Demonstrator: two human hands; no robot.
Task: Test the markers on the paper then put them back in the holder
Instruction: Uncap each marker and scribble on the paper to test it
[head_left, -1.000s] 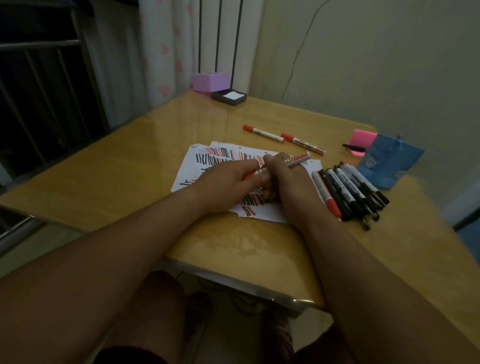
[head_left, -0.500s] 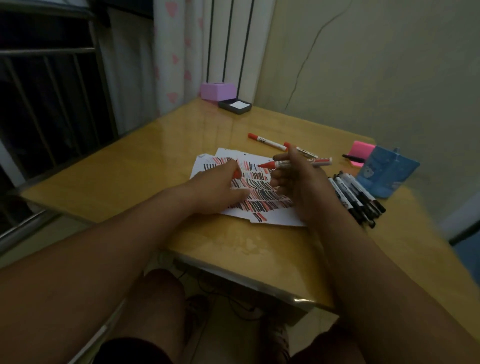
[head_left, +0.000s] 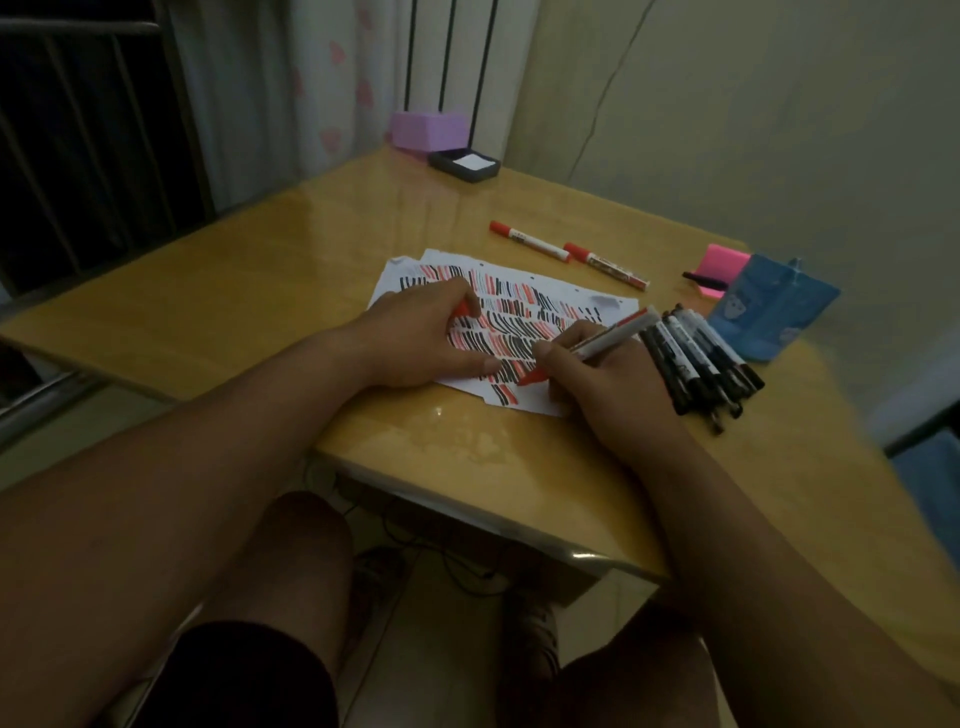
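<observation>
Right hand (head_left: 608, 387) grip clamps a red marker (head_left: 605, 341), tip by the paper's (head_left: 610, 306) near edge, black markers (head_left: 696, 364) just beside. Left hand (head_left: 415, 338) pinches a red cap (head_left: 461, 310).

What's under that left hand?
The left hand rests on the paper, gripping a red cap. Red and black strokes show around it; whatever is beneath the palm is covered.

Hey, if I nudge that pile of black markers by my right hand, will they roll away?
Probably some would: the black markers are round barrels lying loose, side by side, on a glossy table. Likely light and stiff, so a small push should scatter them.
</observation>
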